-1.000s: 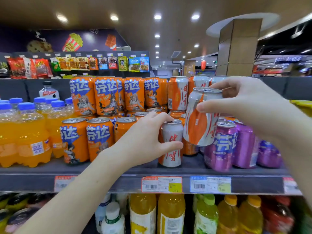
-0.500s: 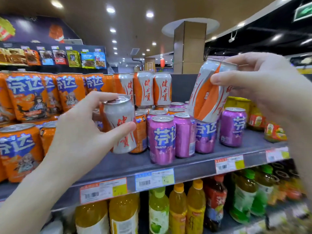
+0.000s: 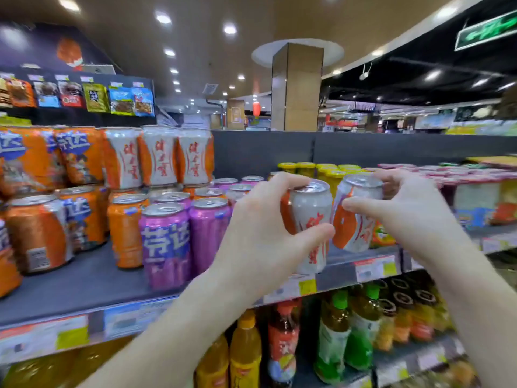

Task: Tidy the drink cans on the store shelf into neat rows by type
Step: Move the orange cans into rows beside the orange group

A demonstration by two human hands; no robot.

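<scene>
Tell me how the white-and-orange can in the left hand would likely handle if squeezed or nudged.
Probably stiff: the can shows no dent where the left hand pinches it. Its glossy metal skin may be slippery, so a grip on opposite sides suits it. Taller than wide, it would likely tip if pushed near the top, then roll.

You have two white-and-orange cans lifted side by side over the near edge of the shelf (image 3: 78,281). The left can (image 3: 309,219), in your left hand (image 3: 260,233), is nearly upright. The right can (image 3: 355,219), pinched by your right hand (image 3: 414,208), is slightly tilted and just beside it. Three matching cans (image 3: 159,155) stand stacked far left. Upright purple cans (image 3: 165,242) stand left of your hands, with orange cans (image 3: 39,231) further left.
</scene>
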